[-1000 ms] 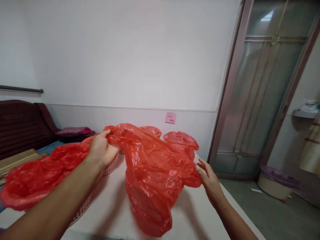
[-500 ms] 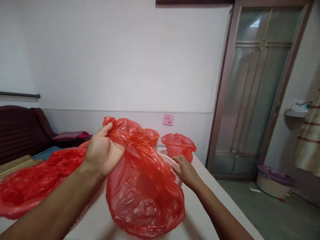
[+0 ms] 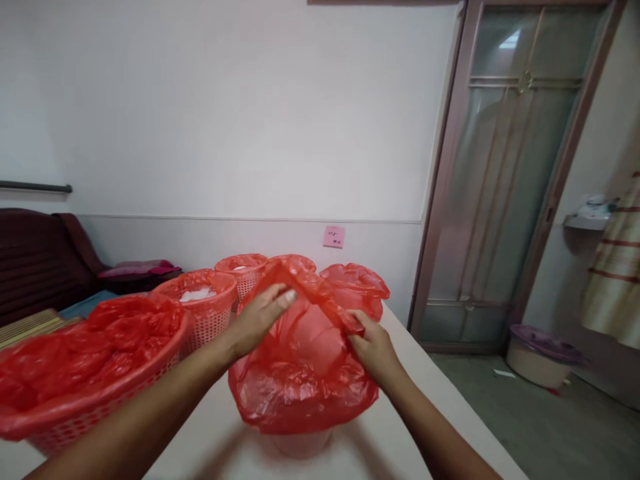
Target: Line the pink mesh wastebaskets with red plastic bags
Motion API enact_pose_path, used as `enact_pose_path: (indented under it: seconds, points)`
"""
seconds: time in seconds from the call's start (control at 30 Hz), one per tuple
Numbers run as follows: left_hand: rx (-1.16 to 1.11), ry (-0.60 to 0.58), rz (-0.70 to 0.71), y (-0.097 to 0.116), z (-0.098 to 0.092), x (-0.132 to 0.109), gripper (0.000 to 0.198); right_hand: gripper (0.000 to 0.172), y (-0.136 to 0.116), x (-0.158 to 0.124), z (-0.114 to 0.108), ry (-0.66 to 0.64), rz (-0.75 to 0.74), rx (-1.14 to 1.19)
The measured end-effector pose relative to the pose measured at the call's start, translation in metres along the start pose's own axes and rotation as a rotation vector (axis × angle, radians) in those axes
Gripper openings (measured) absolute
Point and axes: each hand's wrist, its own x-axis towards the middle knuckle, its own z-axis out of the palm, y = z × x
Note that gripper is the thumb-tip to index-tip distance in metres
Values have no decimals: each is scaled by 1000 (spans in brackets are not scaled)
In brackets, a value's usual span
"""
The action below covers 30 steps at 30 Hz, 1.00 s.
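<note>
Pale basket (image 3: 303,445): mostly hidden by red bag (image 3: 305,393)
Left hand (image 3: 257,321): unclear whether gripping or merely touching
Large basket (image 3: 80,415): cut off at left edge, partly behind left forearm (image 3: 150,413)
Pink note (image 3: 333,237): too small to read
Curtain (image 3: 613,267): cut off at right edge

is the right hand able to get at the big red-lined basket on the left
Probably not: the right hand holds the red plastic bag, and the left forearm is between it and the basket.
</note>
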Motion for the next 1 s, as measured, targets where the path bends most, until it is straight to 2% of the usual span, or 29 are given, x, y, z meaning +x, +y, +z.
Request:
enact_pose_path:
  seconds: [0.1, 0.17, 0.2, 0.27, 0.33, 0.37, 0.57, 0.73, 0.8, 0.87, 0.93, 1.0]
  points:
    - [516, -314, -115, -23, -26, -13, 70, 22, 16, 19, -11, 36, 209, 144]
    - [796, -465, -103, -33, -37, -26, 83, 17, 25, 27, -13, 47, 280, 216]
    - [916, -511, -63, -36, -40, -31, 79, 15, 29, 30, -13, 51, 295, 237]
    - [1055, -562, 38, -41, -46, -37, 50, 12, 40, 36, -10, 51, 319, 273]
    - [1065, -589, 116, -44, -53, -35, 19, 10, 51, 43, -6, 51, 352, 308]
    - [1042, -581, 141, -45, -57, -31, 17, 10, 55, 47, -5, 54, 366, 322]
    - [911, -258, 163, -43, -70, 14, 31, 16, 61, 70, -2, 110, 398, 378]
    - [926, -179, 179, -44, -58, 31, 37, 22, 54, 83, -8, 255, 328, 311]
    - [944, -254, 211, -49, -53, 26, 37, 22, 55, 83, -12, 290, 273, 245]
    - [968, -402, 224, -54, -50, 17, 36, 17, 58, 80, -14, 236, 245, 179]
    - [976, -560, 156, -56, -50, 6, 41, 13, 60, 75, -16, 155, 243, 139]
    - [909, -630, 36, -51, -51, -2, 49, 14, 59, 69, -16, 118, 245, 133]
